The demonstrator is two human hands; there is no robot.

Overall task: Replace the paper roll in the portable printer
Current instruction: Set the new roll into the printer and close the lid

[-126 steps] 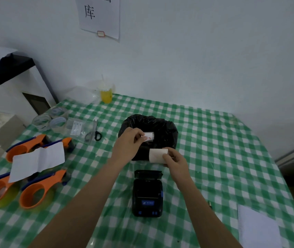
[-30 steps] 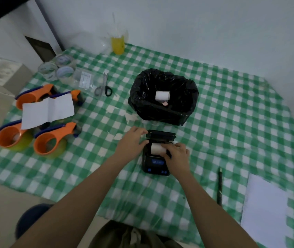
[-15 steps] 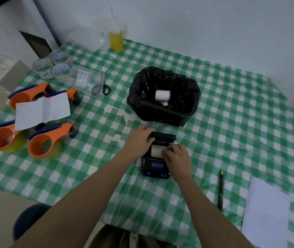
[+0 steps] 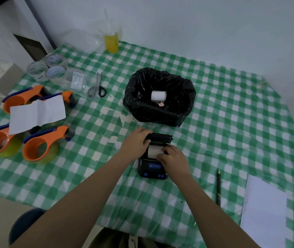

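Note:
A small black portable printer lies on the green checked tablecloth with its lid raised at the far end. A white paper roll sits in the printer's bay. My left hand grips the left side of the printer by the lid. My right hand rests on the roll, fingers pressing its near right part. Another white roll lies inside a black bag-lined bin just beyond the printer.
Three orange tape dispensers and a white paper sheet lie at the left. Scissors, tape rolls and a yellow drink stand at the back left. A pen and a white notepad lie at the right.
Since 4.2 s ago the new roll went from my hands above the bin into the printer's bay. Over the last second my left hand has closed in on the lid side.

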